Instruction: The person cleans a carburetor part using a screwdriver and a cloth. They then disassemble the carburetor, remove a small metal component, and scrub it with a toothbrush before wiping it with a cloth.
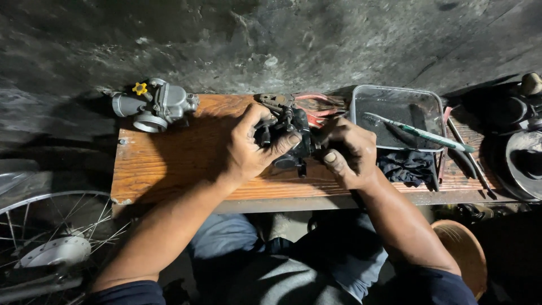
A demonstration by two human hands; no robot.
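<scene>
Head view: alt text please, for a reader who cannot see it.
Both hands, left and right, hold a dark carburetor over a wooden board. A second, silver carburetor sits at the board's far left; a tray holding a toothbrush lies right.

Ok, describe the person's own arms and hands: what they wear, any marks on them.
Both arms are bare from the upper arm down, with short dark navy sleeves showing only at the bottom edge of the picture. The left hand and the right hand wear no gloves, rings or watch. The fingers look smudged with dark grime, as do the nails. No other markings are visible.
</scene>
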